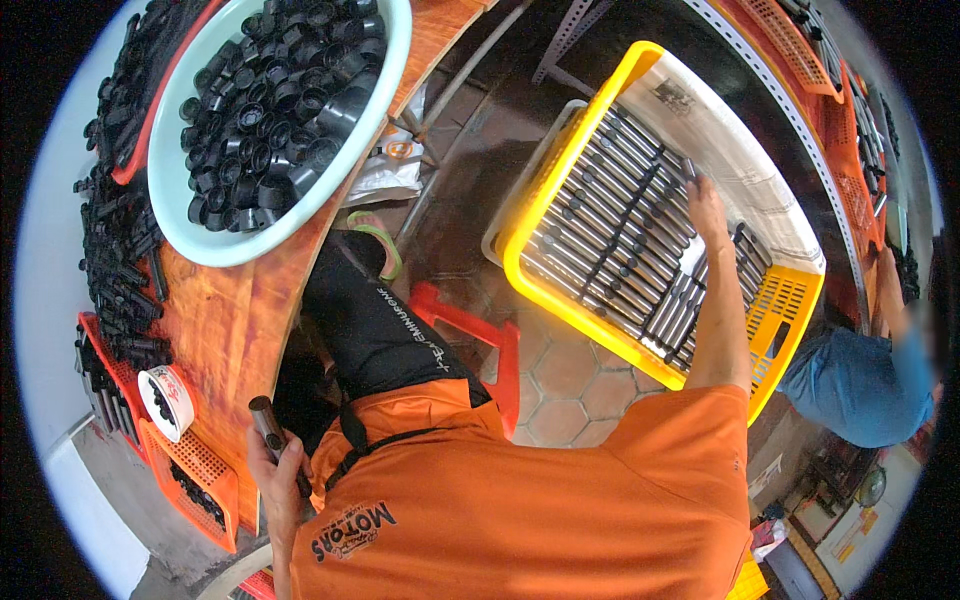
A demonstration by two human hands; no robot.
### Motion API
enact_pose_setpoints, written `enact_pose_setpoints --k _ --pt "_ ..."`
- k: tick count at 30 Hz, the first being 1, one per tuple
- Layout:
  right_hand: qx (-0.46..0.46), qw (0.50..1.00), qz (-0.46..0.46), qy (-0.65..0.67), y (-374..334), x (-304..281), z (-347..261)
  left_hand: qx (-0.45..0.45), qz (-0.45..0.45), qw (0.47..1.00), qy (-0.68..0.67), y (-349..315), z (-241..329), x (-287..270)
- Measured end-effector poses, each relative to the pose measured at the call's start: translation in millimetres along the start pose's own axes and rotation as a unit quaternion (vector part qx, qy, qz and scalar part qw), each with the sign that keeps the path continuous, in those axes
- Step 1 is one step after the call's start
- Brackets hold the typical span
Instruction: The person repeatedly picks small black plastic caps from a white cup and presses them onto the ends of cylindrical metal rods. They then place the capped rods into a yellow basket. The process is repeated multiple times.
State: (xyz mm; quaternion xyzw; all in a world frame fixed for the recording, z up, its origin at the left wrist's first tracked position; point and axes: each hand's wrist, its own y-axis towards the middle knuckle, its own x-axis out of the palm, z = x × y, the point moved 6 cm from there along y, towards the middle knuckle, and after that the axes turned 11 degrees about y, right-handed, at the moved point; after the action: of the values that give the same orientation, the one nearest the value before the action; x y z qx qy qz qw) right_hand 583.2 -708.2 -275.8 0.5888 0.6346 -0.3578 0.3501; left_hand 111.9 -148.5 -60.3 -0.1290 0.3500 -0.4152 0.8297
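Observation:
My left hand (283, 470) is closed around a short dark tube (264, 416), whose round end points up beside the table edge. My right hand (707, 212) reaches into a yellow plastic crate (516, 235) on my right. Its fingers are closed at the end of a shiny metal tube (688, 168), near the paper-lined far wall. Rows of metal tubes with black collars (600, 225) fill the crate, lying side by side. Part of the grip is hidden behind the fingers.
A pale blue basin (270, 245) of black plastic fittings (255, 115) stands on the wooden table (215, 320). Nearby are a white tub (165, 402) and an orange basket (200, 462). A red stool (470, 325) is beside my leg. Another person (850, 385) works at far right.

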Motion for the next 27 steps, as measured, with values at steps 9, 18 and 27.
enact_pose_setpoints --k 9,18,27 --pt "-0.055 0.987 -0.104 -0.106 18 17 -13 -0.028 0.033 0.999 0.021 -6 -14 -7" --pt "-0.130 0.974 -0.034 -0.182 19 19 -18 -0.039 0.046 0.998 0.020 -3 -20 -7" --pt "-0.101 0.967 0.024 -0.232 3 27 -23 -0.051 0.053 0.997 0.027 -1 -18 -6"
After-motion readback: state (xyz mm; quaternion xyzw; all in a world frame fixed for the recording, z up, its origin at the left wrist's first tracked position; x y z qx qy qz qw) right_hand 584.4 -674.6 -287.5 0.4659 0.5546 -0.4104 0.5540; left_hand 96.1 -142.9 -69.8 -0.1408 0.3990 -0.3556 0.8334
